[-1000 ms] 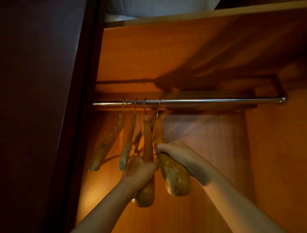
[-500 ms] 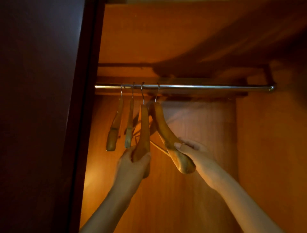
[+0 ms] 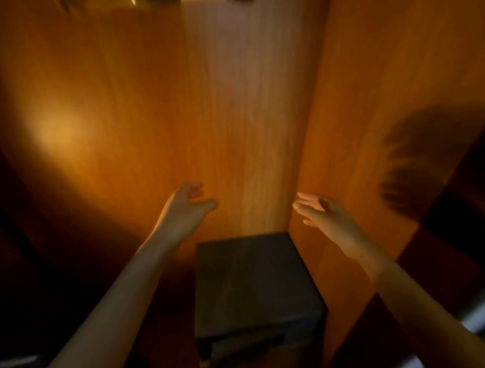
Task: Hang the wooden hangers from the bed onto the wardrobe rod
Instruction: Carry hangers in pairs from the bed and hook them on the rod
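Both of my hands are held out in front of me inside the wardrobe, empty. My left hand (image 3: pixel 190 203) has its fingers loosely curled and apart, holding nothing. My right hand (image 3: pixel 319 208) is open with the fingers stretched toward the left. The rod and the wooden hangers are out of the frame above; only blurred hanger tips (image 3: pixel 242 1) show at the top edge. The picture is blurred by motion.
The orange wooden back panel (image 3: pixel 223 105) and right side wall (image 3: pixel 380 105) of the wardrobe fill the view. A dark box-shaped safe (image 3: pixel 252 283) stands at the bottom against the right wall, below my hands. Dark door edges frame both sides.
My view has dropped from the rod to the lower wardrobe. Both hands have let go of the hangers, which stay above, and have come down empty.
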